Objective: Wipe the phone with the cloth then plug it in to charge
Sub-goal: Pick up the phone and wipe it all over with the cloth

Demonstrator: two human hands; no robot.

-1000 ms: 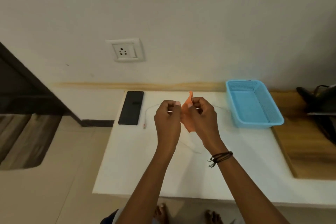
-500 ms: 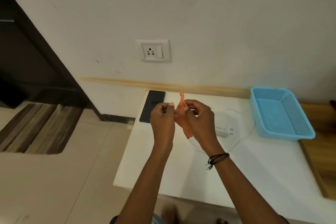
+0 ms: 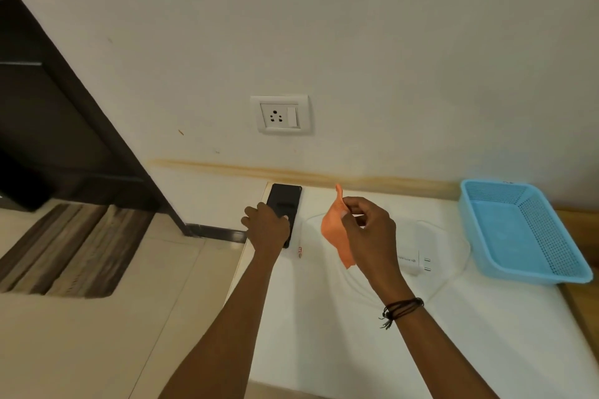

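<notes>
My left hand (image 3: 265,225) is off the cloth (image 3: 334,230) now, fingers curled round the phone (image 3: 285,199) at 11 o'clock; right hand (image 3: 369,230) pinches cloth, wipe next.

glossy black phone (image 3: 284,204), thin orange cloth (image 3: 335,230), perforated blue plastic basket (image 3: 525,233), smooth matt white table (image 3: 324,334)

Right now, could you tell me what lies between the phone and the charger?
Head view: the cable's red-tipped end on the table, and the cloth pinched in the right hand.
</notes>
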